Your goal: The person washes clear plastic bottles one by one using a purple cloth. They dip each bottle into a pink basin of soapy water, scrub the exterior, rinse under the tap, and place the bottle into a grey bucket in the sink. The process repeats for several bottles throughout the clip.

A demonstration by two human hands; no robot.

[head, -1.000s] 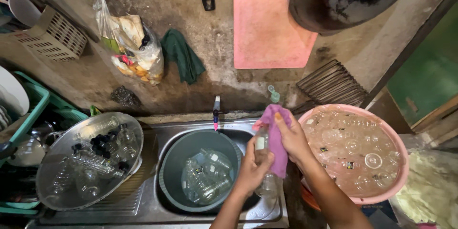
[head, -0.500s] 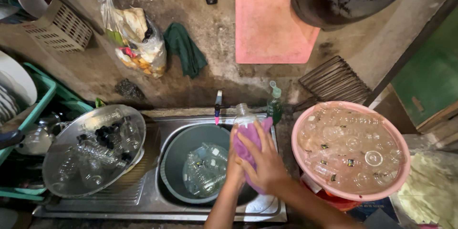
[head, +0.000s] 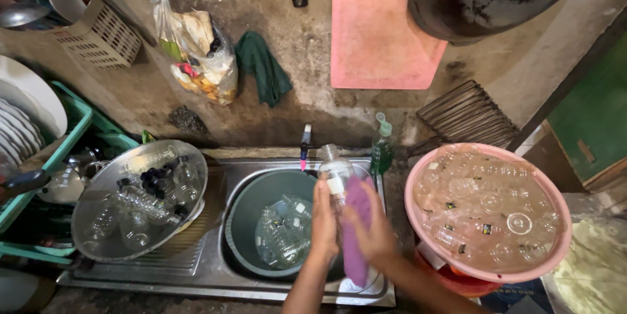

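My left hand point(head: 324, 214) grips a small clear glass bottle point(head: 336, 171) upright over the steel sink point(head: 215, 268). My right hand point(head: 373, 230) presses a purple cloth point(head: 356, 222) against the bottle's right side. Below them a dark green basin point(head: 251, 206) holds water and several submerged clear bottles point(head: 282, 230).
A pink basin point(head: 552, 248) full of clear bottles stands to the right. On the left drainboard a round metal tray point(head: 98, 186) carries washed bottles and dark caps. A green soap bottle point(head: 382, 146) and a tap point(head: 305, 144) stand behind the sink. Green crate with plates point(head: 72, 124) at far left.
Both hands have shifted left from near the pink basin to over the green basin, and the cloth now wraps the bottle's side. The view has tilted slightly.
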